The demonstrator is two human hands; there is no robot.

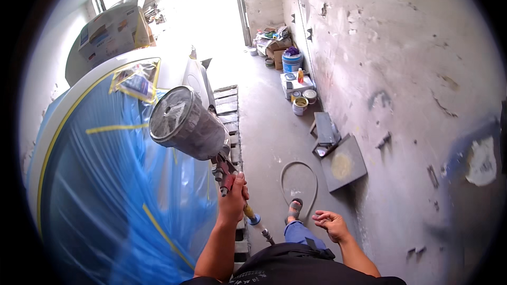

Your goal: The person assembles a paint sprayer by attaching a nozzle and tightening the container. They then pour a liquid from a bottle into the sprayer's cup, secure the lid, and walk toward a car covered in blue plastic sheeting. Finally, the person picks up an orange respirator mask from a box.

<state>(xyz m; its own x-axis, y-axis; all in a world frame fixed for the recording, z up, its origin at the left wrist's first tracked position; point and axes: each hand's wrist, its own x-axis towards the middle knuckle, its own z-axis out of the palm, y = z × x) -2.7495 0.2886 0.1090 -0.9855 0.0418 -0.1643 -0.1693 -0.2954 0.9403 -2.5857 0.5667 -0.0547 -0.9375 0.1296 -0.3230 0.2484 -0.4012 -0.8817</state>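
My left hand point(234, 200) grips the handle of a gravity-feed paint spray gun point(224, 170), held out in front of me. Its grey, paint-stained cup point(202, 136) sits tilted on top, with a round lid facing up and left. From the bottom of the handle an air fitting point(253, 217) leads down toward my waist. My right hand point(332, 225) hangs free at my side, fingers loosely bent and apart, holding nothing. Left of the gun, a vehicle body is covered by blue plastic masking film point(130, 190) edged with yellow masking tape point(51, 154).
A hose loop point(282, 174) lies on the floor near my foot. Along the right wall are a square board point(344, 163), a small stool point(325, 128), paint cans point(300, 105), a blue bucket point(292, 62) and cardboard boxes point(276, 49). A slatted floor grating point(227, 105) runs beside the vehicle.
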